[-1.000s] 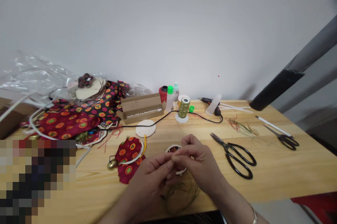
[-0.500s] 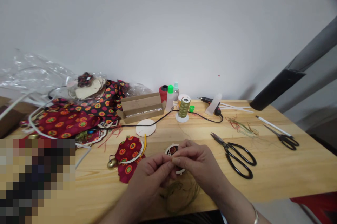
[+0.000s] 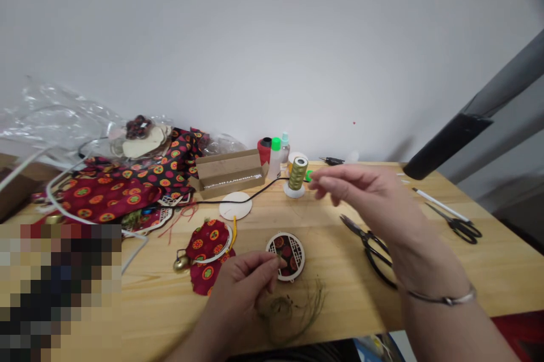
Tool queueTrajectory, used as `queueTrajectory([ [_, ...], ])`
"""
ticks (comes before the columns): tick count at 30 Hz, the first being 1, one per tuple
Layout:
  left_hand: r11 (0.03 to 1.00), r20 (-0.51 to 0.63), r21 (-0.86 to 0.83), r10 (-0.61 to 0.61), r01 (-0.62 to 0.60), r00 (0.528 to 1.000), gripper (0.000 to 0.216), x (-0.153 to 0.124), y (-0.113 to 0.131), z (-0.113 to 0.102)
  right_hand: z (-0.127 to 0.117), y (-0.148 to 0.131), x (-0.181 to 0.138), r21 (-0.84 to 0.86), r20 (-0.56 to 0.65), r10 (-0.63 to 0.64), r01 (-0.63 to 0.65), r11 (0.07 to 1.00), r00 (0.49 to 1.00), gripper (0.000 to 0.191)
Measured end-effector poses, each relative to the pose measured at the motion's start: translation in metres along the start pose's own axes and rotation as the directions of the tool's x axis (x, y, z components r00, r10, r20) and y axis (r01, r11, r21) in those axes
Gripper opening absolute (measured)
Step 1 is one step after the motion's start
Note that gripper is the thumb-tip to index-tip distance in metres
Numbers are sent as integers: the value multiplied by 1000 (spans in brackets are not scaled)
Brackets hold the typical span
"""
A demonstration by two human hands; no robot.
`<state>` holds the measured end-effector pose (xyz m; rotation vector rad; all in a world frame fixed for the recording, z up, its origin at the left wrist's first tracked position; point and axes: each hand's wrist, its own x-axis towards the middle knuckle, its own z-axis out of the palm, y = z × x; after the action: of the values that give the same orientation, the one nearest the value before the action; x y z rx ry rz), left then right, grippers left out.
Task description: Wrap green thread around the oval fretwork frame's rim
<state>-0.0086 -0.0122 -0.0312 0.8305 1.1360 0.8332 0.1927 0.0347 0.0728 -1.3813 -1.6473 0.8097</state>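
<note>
My left hand (image 3: 250, 277) is closed in a pinch at the left rim of a round ornament (image 3: 293, 257), a white lattice frame over dark patterned fabric. A bit of olive-green thread (image 3: 279, 259) shows at its fingertips. More green thread (image 3: 312, 308) lies in a loose coil on the table below that hand. Raised to the right, my right hand (image 3: 361, 189) has thumb and fingertips drawn together beside the spool of olive thread (image 3: 297, 175); what they pinch is too fine to make out. Black-handled scissors (image 3: 368, 240) lie partly hidden under the right forearm.
Left of my hands lies a red patterned fabric pouch (image 3: 208, 243) with a brass bell (image 3: 182, 263). Behind stand an open cardboard box (image 3: 229, 172), a green-capped bottle (image 3: 275, 158) and a white disc (image 3: 235, 206). Smaller scissors (image 3: 461, 226) lie far right. A black cable crosses the table.
My right hand has parted from the left and moved up and right, toward the spool. The left hand stays nearly in place, and the round ornament is now uncovered.
</note>
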Motion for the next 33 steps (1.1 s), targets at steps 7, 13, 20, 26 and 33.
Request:
queueTrajectory([
  [7, 981, -49, -192, 20, -29, 999, 24, -2, 5, 0, -34, 54, -27, -845, -128, 253, -239, 479, 959, 27],
  [13, 966, -70, -258, 11, -29, 997, 24, -1, 8, 3, -47, 117, -77, -839, -81, 370, -263, 475, 926, 25],
  [20, 948, -101, -311, 30, -61, 994, 18, -1, 7, 1, -53, 149, -85, -805, -17, 189, -125, 580, 982, 32],
  [26, 922, -177, -362, 77, -137, 981, 18, -6, 15, -3, -49, 144, -74, -802, -114, 147, -178, 570, 983, 25],
  [33, 911, -200, -383, 80, -154, 976, 19, -5, 15, -5, -71, 131, -63, -499, -393, 181, -375, 781, 901, 26],
])
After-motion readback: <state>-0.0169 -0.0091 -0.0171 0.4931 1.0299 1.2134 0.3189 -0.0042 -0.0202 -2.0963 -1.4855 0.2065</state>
